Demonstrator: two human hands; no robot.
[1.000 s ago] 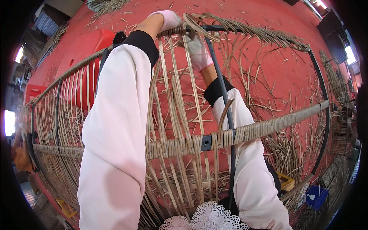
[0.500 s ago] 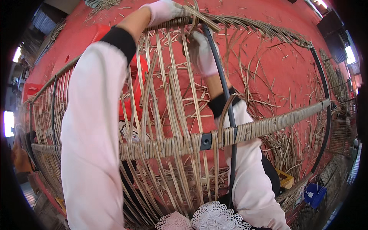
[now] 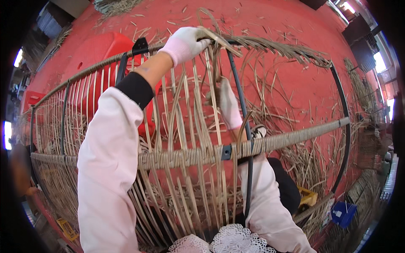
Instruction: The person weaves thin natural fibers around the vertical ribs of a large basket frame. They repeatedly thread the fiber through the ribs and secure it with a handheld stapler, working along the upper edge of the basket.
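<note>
A frame of dark metal bars is woven with brown and pale rattan-like strands. My left hand, in a white and pink glove, is closed at the top rail, its fingers pinching the strands that cross there. Below that rail, behind the upright strands, my right hand is gloved too. Its fingers are curled round a hanging strand, partly hidden by other strands. A wrapped middle rail runs across below both hands, with a dark metal plate on it. Loose strands lie along the top rail to the right.
Red plastic chairs stand behind the frame at left. Cut strand scraps litter the red floor. A yellow crate and a blue container are at lower right. Bundles of strands lie at far right.
My right hand has moved down from the top rail, drawing a strand with it. My left hand stays at the rail, and the whole view has shifted a little.
</note>
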